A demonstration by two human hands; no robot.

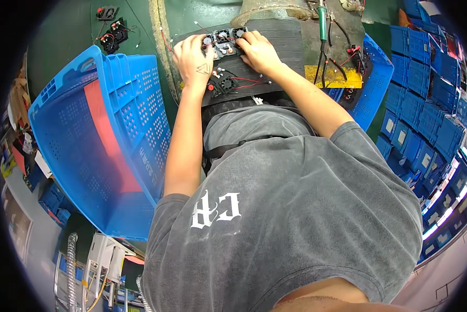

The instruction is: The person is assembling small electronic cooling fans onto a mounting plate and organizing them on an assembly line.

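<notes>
A black fan assembly [223,46] with several small round parts and thin wires lies on a dark ribbed mat [283,39]. My left hand [193,61] is closed on its left end, with thumb and fingers at the edge. At the right end, the fingers of my right hand [260,52] are bent in a pinch against the assembly's corner. Closer to my body, a second black fan piece [226,83] with red and black wires rests on the mat, apart from both hands.
A large blue perforated crate [134,88] stands tilted at my left. More black fan pieces [113,36] lie at the far left. A green-handled tool [322,25] and pliers [340,34] are at the far right, by another blue crate [374,88]. Stacked blue bins [420,73] line the right.
</notes>
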